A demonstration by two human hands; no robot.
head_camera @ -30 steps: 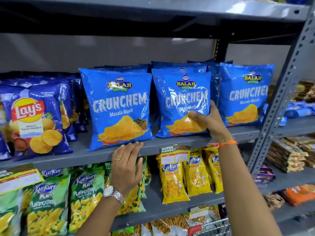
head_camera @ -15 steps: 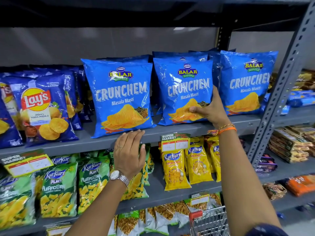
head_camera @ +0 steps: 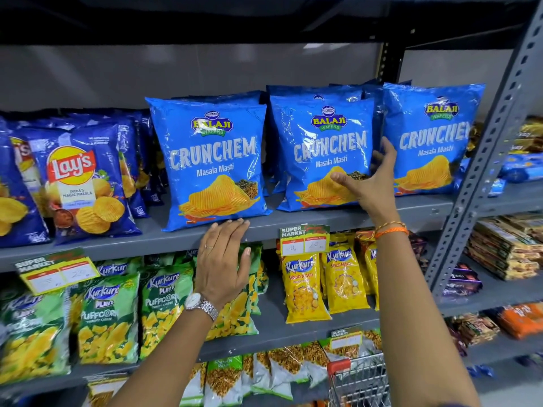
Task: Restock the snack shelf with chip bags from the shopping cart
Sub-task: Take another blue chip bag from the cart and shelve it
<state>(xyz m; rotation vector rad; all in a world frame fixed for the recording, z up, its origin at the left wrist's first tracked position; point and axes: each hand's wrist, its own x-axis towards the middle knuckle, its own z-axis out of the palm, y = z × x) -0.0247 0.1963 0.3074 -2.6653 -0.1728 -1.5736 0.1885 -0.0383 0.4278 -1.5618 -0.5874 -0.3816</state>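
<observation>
Right hand [head_camera: 370, 183] at lower right corner of middle Crunchem bag [head_camera: 326, 154], grip wide, fingers spread, holding nothing. Left hand [head_camera: 224, 259] flat on shelf edge [head_camera: 264, 230], grip wide. Bag upright on shelf. Cart [head_camera: 358, 380] below right.

Blue bags [head_camera: 210, 163]: "CRUNCHEM"; green bags [head_camera: 107, 315]: "Kurkure".

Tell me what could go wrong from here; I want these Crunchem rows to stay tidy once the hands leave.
1. The right hand is open beside the middle Crunchem bag; that upright bag could tip forward off the shelf.
2. The left Crunchem bag stands at the shelf's front lip, just above the left hand, so a nudge could slide it off.
</observation>
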